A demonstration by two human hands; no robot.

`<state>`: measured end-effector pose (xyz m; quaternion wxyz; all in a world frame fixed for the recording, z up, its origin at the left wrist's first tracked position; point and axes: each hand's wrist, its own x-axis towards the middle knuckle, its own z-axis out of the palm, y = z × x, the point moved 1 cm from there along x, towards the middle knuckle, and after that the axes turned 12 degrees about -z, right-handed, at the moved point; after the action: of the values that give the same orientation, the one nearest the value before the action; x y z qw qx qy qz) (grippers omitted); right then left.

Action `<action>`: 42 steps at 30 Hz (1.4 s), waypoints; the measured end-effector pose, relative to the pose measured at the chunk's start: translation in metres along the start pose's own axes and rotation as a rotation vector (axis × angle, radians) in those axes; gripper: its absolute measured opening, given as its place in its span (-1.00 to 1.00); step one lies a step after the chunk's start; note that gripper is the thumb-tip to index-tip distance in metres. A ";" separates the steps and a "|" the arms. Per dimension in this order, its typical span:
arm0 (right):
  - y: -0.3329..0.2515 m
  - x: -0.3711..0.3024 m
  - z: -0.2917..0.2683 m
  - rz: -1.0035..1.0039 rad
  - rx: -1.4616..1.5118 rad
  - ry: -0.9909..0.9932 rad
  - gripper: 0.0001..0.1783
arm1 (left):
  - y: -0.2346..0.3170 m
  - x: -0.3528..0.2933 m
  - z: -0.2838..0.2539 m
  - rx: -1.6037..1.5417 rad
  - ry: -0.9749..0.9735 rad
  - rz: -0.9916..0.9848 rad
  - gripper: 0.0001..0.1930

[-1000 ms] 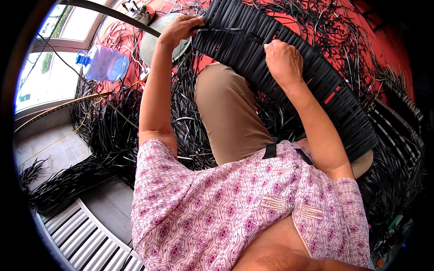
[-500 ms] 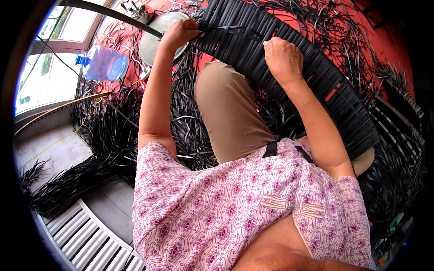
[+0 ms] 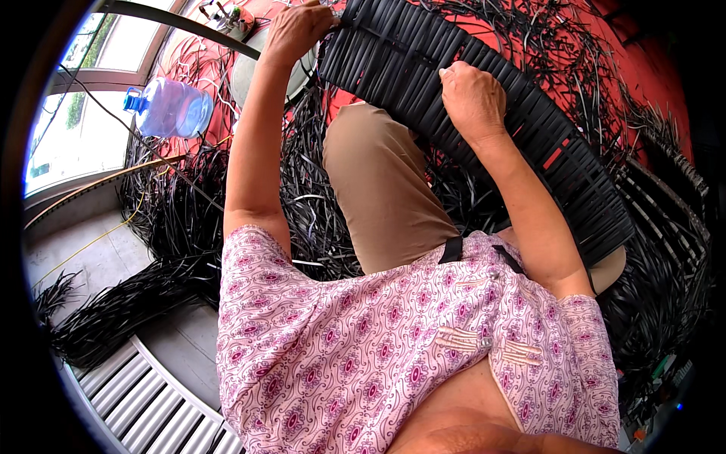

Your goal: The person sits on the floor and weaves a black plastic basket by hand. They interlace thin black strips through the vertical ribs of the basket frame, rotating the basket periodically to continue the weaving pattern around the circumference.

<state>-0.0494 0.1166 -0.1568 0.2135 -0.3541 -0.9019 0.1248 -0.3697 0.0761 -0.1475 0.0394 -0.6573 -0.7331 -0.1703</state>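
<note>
A long curved panel woven from black flat strips [image 3: 560,163] reaches from the top middle down to the right, across my lap. At its far left edge is my left hand [image 3: 299,32], fingers pinched together on a black strip [image 3: 361,29] that lies along the panel's top; the fingertips are partly hidden. Over the middle of the panel, my right hand [image 3: 474,98] is closed with thumb and forefinger pressed together. What it pinches is hidden. My bent knee [image 3: 374,166] in brown trousers is under the panel's left part.
Heaps of loose black strips [image 3: 181,204] lie left, below and right of the panel, over a red floor covering [image 3: 650,76]. A blue water jug [image 3: 175,108] lies by the window. A pole rises from a round grey base [image 3: 251,76]. A white slatted rack [image 3: 151,393] stands lower left.
My left hand has moved up and slightly right, to the panel's far left corner. The strip that hung loosely between the hands now lies closer to the panel. My right hand is almost still.
</note>
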 end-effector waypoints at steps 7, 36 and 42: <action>0.000 0.000 0.001 0.010 0.021 0.002 -0.69 | -0.013 0.026 0.020 -0.403 -0.003 -0.089 -0.75; 0.003 -0.002 -0.006 0.002 0.123 -0.031 -0.67 | -0.034 0.007 -0.016 -0.428 -0.730 -0.468 -0.57; 0.002 -0.009 -0.002 -0.073 0.129 0.048 -0.71 | -0.031 -0.023 -0.013 -0.433 -0.707 -0.390 -0.61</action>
<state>-0.0414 0.1120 -0.1580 0.2617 -0.3094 -0.8989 0.1666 -0.3994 0.0480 -0.1475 -0.3842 -0.5177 -0.7593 -0.0891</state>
